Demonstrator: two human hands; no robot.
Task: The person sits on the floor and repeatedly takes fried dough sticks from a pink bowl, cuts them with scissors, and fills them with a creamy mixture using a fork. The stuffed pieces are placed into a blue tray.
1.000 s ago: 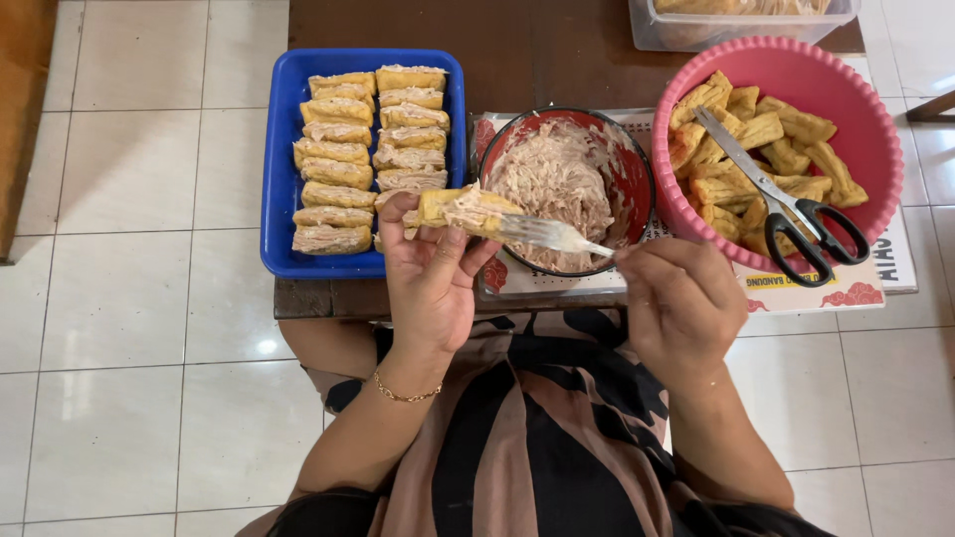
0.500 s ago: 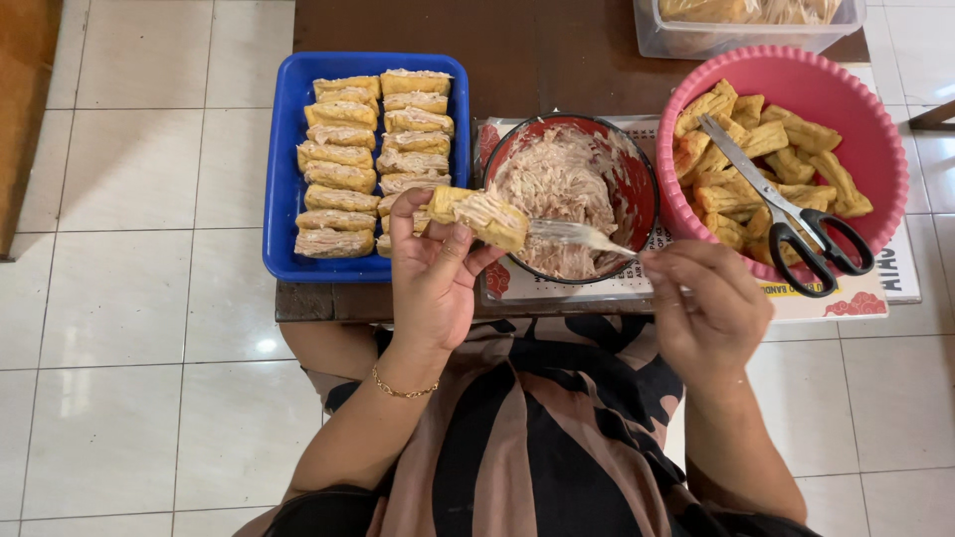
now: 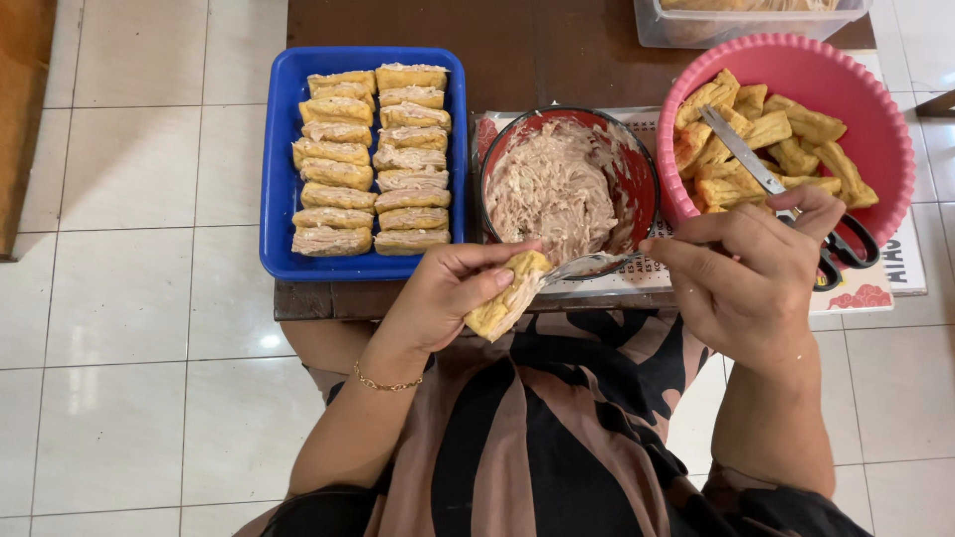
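Holding a tofu puff (image 3: 507, 295) in our left hand (image 3: 448, 298) near the bowl (image 3: 637, 179), our right hand (image 3: 751, 273) pinched a fork (image 3: 587, 266), its tip touching the puff.

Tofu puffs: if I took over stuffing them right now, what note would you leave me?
Left hand: holds a tofu puff, slit open.
Right hand: holds a spoon, tip at the puff.
Filling bowl: in the middle, still has paste.
Done: two rows of stuffed puffs in the blue tray.
Left: unfilled puffs in the pink bowl, scissors lying on top.
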